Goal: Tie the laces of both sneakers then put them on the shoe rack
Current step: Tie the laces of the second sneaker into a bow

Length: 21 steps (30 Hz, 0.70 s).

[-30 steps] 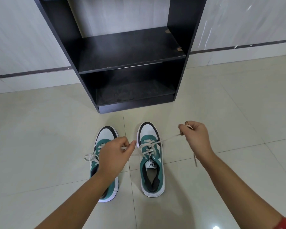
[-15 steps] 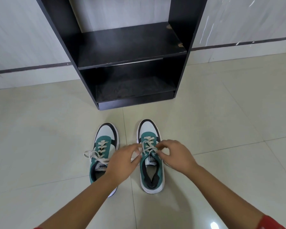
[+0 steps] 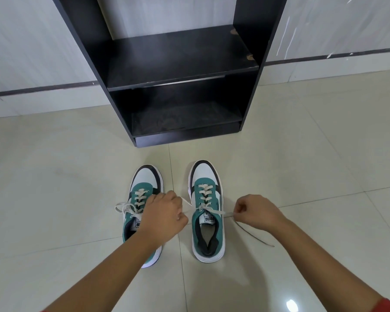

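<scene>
Hands (image 3: pixel 163 218) (image 3: pixel 256 212) pull right sneaker (image 3: pixel 208 210) laces (image 3: pixel 223 213) taut (fists closed).

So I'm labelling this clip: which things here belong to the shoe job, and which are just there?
Job:
left sneaker
right sneaker, its laces pulled sideways by the left hand and right hand
shoe rack, shelves bare

Just there:
floor
wall

Glossy cream floor tiles (image 3: pixel 302 165); pale wall panels (image 3: pixel 32 37); dark baseboard strip (image 3: pixel 43 88); ceiling-light glare (image 3: pixel 292 306).
</scene>
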Tool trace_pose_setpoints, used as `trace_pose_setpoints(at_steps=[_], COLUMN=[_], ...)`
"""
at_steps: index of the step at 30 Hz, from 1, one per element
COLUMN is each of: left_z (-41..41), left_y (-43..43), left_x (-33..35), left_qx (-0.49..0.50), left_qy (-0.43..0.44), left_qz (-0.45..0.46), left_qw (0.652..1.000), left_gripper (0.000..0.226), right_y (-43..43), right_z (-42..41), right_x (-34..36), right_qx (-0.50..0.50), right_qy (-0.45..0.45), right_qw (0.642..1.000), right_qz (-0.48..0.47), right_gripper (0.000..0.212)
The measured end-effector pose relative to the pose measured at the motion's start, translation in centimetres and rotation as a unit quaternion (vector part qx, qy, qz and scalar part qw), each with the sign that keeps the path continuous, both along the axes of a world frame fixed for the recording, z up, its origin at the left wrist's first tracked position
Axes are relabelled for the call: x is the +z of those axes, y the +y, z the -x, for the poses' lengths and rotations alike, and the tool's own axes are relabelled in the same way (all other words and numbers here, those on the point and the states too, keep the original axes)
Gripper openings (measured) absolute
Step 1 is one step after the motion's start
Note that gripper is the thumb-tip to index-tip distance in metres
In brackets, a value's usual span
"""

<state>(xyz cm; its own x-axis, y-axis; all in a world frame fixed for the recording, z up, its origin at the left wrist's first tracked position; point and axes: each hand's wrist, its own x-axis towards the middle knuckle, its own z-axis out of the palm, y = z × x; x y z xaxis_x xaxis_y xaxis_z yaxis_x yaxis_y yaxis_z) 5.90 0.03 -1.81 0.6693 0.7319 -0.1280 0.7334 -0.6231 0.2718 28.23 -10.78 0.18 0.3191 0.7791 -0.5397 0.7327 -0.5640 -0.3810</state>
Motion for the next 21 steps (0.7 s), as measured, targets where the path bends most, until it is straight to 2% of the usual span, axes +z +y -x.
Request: trace_pose_setpoints(at_steps=[2, 4, 7, 12, 16, 21], left_z=[-0.6, -1.0, -1.3, -1.5, -1.5, -1.4], left_y=[-0.6, -0.9, -1.0, -1.1, -0.7, -0.5], left_x=[-0.1, -0.3, -0.4, -0.4, -0.7, -0.8], left_qx=[-0.021, -0.042, -0.046, -0.042, -0.065, -0.081], left_qy=[-0.042, -0.067, -0.080, -0.049, 0.009, 0.026], left_qz=[0.037, 0.034, 0.011, -0.043, -0.090, -0.110], left_qw=[0.998, 0.996, 0.996, 0.997, 0.994, 0.990], left_gripper=[0.025, 0.027, 0.011, 0.010, 0.011, 0.011], right_y=[0.1, 0.4, 1.1, 1.0, 0.7, 0.5], right_z=[0.9, 2.2, 3.2, 2.8, 2.0, 1.8], right_x=[-0.2, -0.2, 0.0, 0.1, -0.4, -0.7], right_qx=[0.044, 0.075, 0.081, 0.001, -0.075, -0.102], right_qy=[-0.010, -0.031, -0.056, 0.023, 0.056, 0.096], right_qw=[0.999, 0.993, 0.989, 0.995, 0.993, 0.989], right_qz=[-0.031, -0.083, -0.107, -0.094, -0.073, -0.051], right_gripper=[0.018, 0.027, 0.025, 0.015, 0.018, 0.024])
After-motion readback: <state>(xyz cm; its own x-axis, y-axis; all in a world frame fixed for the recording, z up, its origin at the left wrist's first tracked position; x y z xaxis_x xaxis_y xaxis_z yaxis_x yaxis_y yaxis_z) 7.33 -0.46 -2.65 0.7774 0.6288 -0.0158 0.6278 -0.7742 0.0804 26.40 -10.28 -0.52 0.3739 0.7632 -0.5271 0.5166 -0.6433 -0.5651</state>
